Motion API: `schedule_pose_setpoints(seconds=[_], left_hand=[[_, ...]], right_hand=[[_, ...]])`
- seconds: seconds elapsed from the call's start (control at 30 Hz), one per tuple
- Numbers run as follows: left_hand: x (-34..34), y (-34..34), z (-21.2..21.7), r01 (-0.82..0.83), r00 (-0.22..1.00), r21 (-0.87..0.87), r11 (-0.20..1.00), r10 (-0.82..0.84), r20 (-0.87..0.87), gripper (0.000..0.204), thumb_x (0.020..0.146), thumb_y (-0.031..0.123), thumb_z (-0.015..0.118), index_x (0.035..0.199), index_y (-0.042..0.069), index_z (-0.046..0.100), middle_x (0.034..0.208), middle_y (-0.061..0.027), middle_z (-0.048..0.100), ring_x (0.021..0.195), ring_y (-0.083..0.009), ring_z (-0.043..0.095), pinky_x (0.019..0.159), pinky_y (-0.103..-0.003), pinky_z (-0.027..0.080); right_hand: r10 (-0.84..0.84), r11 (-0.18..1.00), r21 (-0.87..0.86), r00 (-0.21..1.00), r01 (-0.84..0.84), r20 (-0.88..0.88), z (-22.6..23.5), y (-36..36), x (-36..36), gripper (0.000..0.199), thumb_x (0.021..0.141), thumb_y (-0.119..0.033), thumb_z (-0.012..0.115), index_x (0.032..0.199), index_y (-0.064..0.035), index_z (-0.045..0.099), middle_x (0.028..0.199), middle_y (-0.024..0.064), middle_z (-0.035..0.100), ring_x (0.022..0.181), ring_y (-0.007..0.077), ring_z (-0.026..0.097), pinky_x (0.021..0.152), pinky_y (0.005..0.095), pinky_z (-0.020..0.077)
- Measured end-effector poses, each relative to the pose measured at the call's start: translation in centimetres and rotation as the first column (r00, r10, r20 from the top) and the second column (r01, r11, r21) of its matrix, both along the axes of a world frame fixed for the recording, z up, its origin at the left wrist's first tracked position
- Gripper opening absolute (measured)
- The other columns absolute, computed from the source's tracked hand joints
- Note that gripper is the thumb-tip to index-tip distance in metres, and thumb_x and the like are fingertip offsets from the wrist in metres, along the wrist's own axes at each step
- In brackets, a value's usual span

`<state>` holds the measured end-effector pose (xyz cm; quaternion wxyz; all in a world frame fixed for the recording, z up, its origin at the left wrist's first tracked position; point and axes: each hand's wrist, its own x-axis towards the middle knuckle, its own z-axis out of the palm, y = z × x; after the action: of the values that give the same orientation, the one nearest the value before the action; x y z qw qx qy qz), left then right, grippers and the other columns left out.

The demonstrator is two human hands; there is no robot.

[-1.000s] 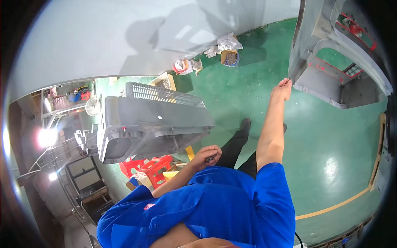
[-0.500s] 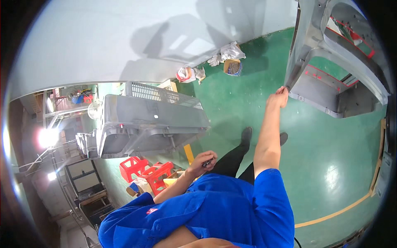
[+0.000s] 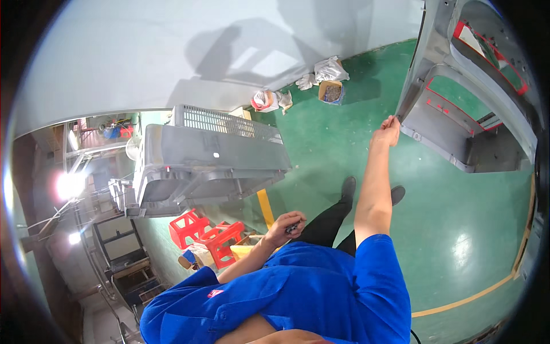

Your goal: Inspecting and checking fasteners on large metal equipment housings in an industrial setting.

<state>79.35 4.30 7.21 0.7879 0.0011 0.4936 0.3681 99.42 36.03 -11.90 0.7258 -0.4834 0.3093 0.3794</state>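
Head cam: right hand (image 3: 387, 131) stretched out, fingers pinching the lower edge of a big grey plastic panel (image 3: 441, 86) w/ red markings, standing upright on the green floor (image 3: 458, 229). Left hand (image 3: 288, 223) curled near the chest around sth small & dark, can't tell what. Grey crate (image 3: 206, 166) sits well left, red stools (image 3: 206, 235) below it.

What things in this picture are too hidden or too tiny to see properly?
- Small dark thing in the left hand: head view, curled fingers cover it.
- Grey moulded panel the right hand touches: cut off by the picture's right rim.
- Cardboard box contents by the wall: too small.
- Shelves at left: washed out by lamp glare.
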Motion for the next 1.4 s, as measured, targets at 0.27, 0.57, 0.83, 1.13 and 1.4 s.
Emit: schedule_pose_setpoints(seconds=[0.27, 0.57, 0.83, 1.13, 1.4], left_hand=[[0.4, 1.9, 0.5, -0.025, 0.999, -0.035, 0.999, 0.025, -0.022, 0.018, 0.094, 0.019, 0.045, 0.096, 0.003, 0.052, 0.07, -0.0012, 0.046, 0.052, -0.0061, 0.038, 0.042, -0.018, 0.028], [-3.5, 4.5, -0.4, -0.063, 0.998, -0.054, 0.997, 0.064, 0.017, 0.017, 0.094, 0.019, 0.046, 0.097, 0.003, 0.052, 0.071, -0.001, 0.047, 0.051, -0.0056, 0.039, 0.042, -0.017, 0.028], [-4.6, 7.5, -1.5, -0.096, 0.995, -0.054, 0.994, 0.097, 0.016, 0.018, 0.092, 0.019, 0.048, 0.098, 0.002, 0.052, 0.072, -0.0023, 0.05, 0.051, -0.0058, 0.039, 0.041, -0.018, 0.028], [-5.9, 10.2, -2.5, -0.028, 0.999, -0.076, 0.997, 0.026, -0.023, 0.019, 0.094, 0.021, 0.047, 0.097, 0.003, 0.053, 0.069, 0.0, 0.047, 0.051, -0.0057, 0.037, 0.043, -0.019, 0.028], [-6.4, 15.2, -3.9, 0.106, 0.986, 0.069, 0.992, -0.096, -0.14, 0.037, 0.096, 0.03, 0.042, 0.066, 0.009, 0.039, 0.056, 0.0021, 0.036, 0.048, -0.0071, 0.033, 0.042, -0.022, 0.026]], right_hand=[[-0.008, 0.997, 0.078, 0.998, 0.013, -0.061, -1.6, 1.4, -0.3, 0.014, 0.076, -0.001, 0.064, 0.085, 0.008, 0.058, 0.083, 0.0142, 0.063, 0.067, 0.0177, 0.061, 0.049, 0.0198, 0.046], [-0.141, 0.989, -0.039, 0.99, 0.14, -0.011, -2.0, 4.4, -4.8, 0.012, 0.077, -0.001, 0.06, 0.085, 0.0083, 0.059, 0.082, 0.0135, 0.063, 0.063, 0.0152, 0.058, 0.05, 0.0209, 0.0446], [-0.063, 0.998, -0.001, 0.998, 0.063, -0.025, -2.7, 4.8, -5.4, 0.014, 0.08, -0.004, 0.059, 0.089, 0.0067, 0.057, 0.082, 0.0114, 0.062, 0.065, 0.0136, 0.057, 0.052, 0.02, 0.0434], [0.021, 0.997, -0.079, 0.996, -0.027, -0.083, -3.4, 6.8, -7.6, 0.012, 0.084, -0.012, 0.06, 0.085, 0.0, 0.057, 0.075, 0.005, 0.06, 0.06, 0.0102, 0.053, 0.049, 0.0201, 0.0395], [0.77, 0.571, 0.386, 0.635, -0.725, 0.053, 0.1, 1.3, -11.1, 0.016, 0.086, -0.02, 0.06, 0.086, -0.004, 0.061, 0.072, 0.0011, 0.058, 0.059, 0.0082, 0.05, 0.053, 0.0202, 0.0409]])
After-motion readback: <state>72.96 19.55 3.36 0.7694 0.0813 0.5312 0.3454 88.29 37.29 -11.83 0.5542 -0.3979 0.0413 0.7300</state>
